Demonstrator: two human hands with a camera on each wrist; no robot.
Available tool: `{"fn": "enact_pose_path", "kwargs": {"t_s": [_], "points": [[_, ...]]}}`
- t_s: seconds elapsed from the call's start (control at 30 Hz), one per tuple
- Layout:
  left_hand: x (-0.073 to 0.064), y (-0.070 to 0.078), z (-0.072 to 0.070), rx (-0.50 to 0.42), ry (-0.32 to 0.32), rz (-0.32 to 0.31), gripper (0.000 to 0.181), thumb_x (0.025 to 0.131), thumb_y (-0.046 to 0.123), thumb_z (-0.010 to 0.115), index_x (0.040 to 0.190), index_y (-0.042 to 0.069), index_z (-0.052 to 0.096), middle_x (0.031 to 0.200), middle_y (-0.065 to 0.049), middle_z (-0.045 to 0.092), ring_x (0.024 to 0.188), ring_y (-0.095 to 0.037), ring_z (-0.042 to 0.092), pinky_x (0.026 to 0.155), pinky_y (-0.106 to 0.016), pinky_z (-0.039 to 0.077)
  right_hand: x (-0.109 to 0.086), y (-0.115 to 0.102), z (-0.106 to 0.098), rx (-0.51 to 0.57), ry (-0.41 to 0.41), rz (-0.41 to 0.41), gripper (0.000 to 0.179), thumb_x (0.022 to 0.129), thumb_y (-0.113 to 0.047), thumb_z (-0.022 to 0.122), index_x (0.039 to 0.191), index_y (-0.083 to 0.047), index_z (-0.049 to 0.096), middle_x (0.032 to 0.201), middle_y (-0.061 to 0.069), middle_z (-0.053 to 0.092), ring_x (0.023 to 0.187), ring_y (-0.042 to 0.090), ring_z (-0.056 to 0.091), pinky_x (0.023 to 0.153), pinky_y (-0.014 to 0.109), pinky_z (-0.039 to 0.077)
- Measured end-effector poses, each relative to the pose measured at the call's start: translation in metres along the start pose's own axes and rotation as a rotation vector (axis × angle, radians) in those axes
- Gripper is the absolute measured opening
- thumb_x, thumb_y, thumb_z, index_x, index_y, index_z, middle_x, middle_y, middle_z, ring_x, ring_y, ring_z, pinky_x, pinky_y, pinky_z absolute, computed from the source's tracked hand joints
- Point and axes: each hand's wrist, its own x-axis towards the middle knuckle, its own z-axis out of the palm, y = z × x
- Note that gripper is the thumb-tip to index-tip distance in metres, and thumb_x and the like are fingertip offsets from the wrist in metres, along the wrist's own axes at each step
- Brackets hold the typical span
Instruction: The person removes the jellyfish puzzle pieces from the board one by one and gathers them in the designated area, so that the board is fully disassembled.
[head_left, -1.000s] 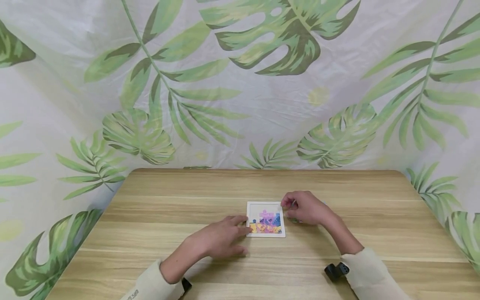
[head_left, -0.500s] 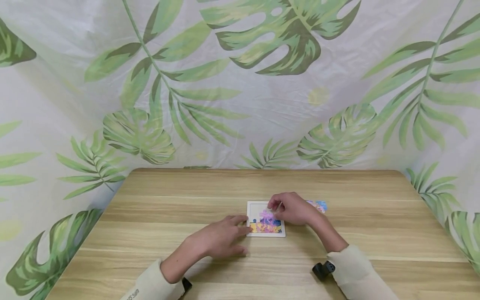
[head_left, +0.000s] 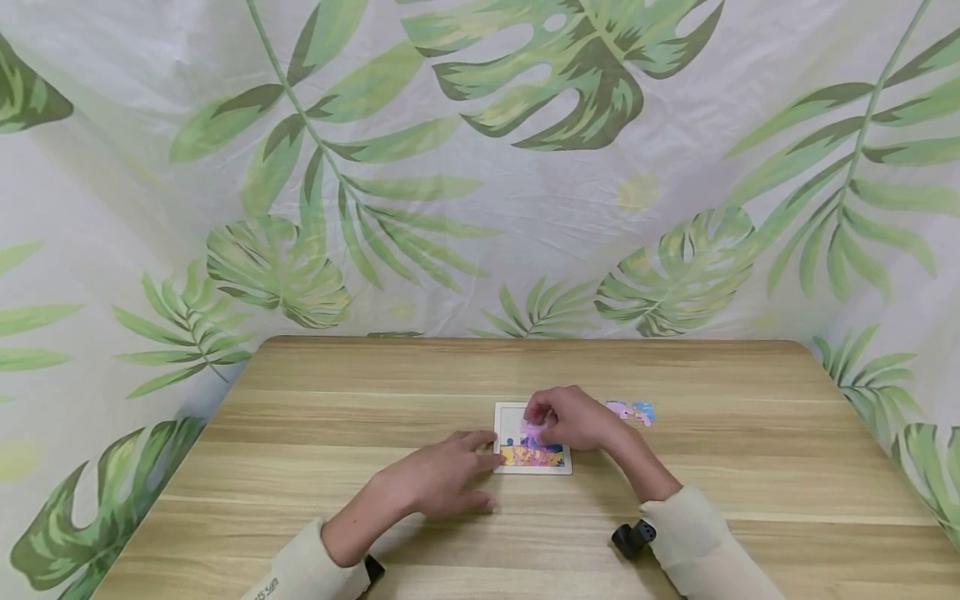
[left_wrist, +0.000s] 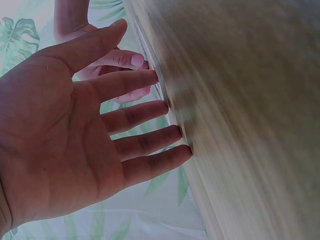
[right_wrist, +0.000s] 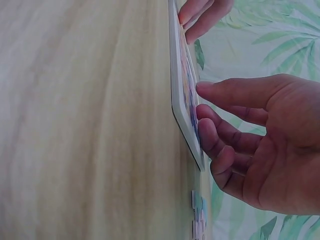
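A small square jigsaw puzzle in a white frame (head_left: 555,471) lies on the wooden table. Its assembled lower part (head_left: 517,455) shows yellow, pink and blue, while the upper left of the tray is bare white. My left hand (head_left: 442,475) rests with fingers spread, fingertips at the frame's left edge. Over the puzzle, my right hand (head_left: 577,418) pinches a puzzle piece low against the picture, mostly hidden by the fingers. In the right wrist view, thumb and fingertips (right_wrist: 204,89) are right at the puzzle's surface.
Several loose puzzle pieces (head_left: 642,412), pink and blue, lie to the right of the frame, behind my right forearm. The wooden table (head_left: 360,375) ends at a leaf-patterned cloth (head_left: 540,208) behind.
My right hand has moved left from beside the frame to over the puzzle, bringing the loose pieces on the right into sight. The left hand has stayed in place.
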Motion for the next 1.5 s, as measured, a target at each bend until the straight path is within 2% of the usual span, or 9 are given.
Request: {"fn": "enact_pose_path", "kwargs": {"t_s": [0.4,0.67,1.1,1.23,1.37,1.5], "points": [[0.0,0.0,0.0,0.032,-0.001,0.009,0.059,0.099,0.043,0.077,0.151,0.017,0.064,0.167,-0.013,0.047,0.152,-0.037,0.047,0.116,-0.056,0.051,0.002,-0.003,0.006,-0.051,0.004,0.016,0.024,0.087,0.008,0.079,0.106,-0.007,0.075,0.097,0.003,0.072,0.083,0.013,0.059,0.076,0.026,0.052],[0.0,0.0,-0.001,0.043,-0.004,0.014,0.059,0.099,0.042,0.078,0.151,0.017,0.064,0.167,-0.014,0.047,0.153,-0.037,0.047,0.117,-0.056,0.05,0.001,-0.004,0.008,-0.067,0.035,-0.005,0.031,0.084,0.012,0.077,0.111,-0.004,0.072,0.094,0.004,0.069,0.081,0.013,0.06,0.074,0.024,0.052],[0.0,-0.001,0.001,0.032,0.003,0.025,0.059,0.099,0.041,0.077,0.151,0.015,0.064,0.166,-0.015,0.048,0.153,-0.037,0.047,0.119,-0.054,0.049,0.001,-0.006,0.01,-0.084,0.065,0.057,0.027,0.086,0.006,0.082,0.109,-0.005,0.073,0.092,0.001,0.068,0.083,0.013,0.062,0.076,0.025,0.053],[0.0,-0.001,0.001,0.031,0.001,0.024,0.059,0.099,0.041,0.077,0.151,0.015,0.063,0.167,-0.016,0.047,0.153,-0.037,0.046,0.119,-0.055,0.049,-0.001,-0.011,0.008,-0.054,0.074,0.08,0.028,0.085,0.007,0.083,0.107,-0.007,0.073,0.09,0.0,0.067,0.082,0.012,0.061,0.074,0.025,0.053],[0.0,-0.002,0.001,0.035,0.002,0.026,0.06,0.099,0.041,0.077,0.151,0.015,0.063,0.166,-0.016,0.047,0.153,-0.038,0.047,0.118,-0.056,0.05,-0.004,-0.015,0.005,-0.015,0.087,0.068,0.026,0.086,0.009,0.081,0.105,-0.007,0.074,0.089,0.001,0.067,0.081,0.012,0.061,0.073,0.025,0.054],[0.0,-0.001,0.001,0.035,0.001,0.027,0.059,0.099,0.041,0.077,0.151,0.015,0.063,0.166,-0.016,0.048,0.153,-0.038,0.047,0.118,-0.056,0.05,-0.005,-0.016,0.004,-0.019,0.099,0.022,0.023,0.087,0.009,0.078,0.103,-0.007,0.075,0.091,0.002,0.069,0.082,0.011,0.062,0.075,0.026,0.055]]}}
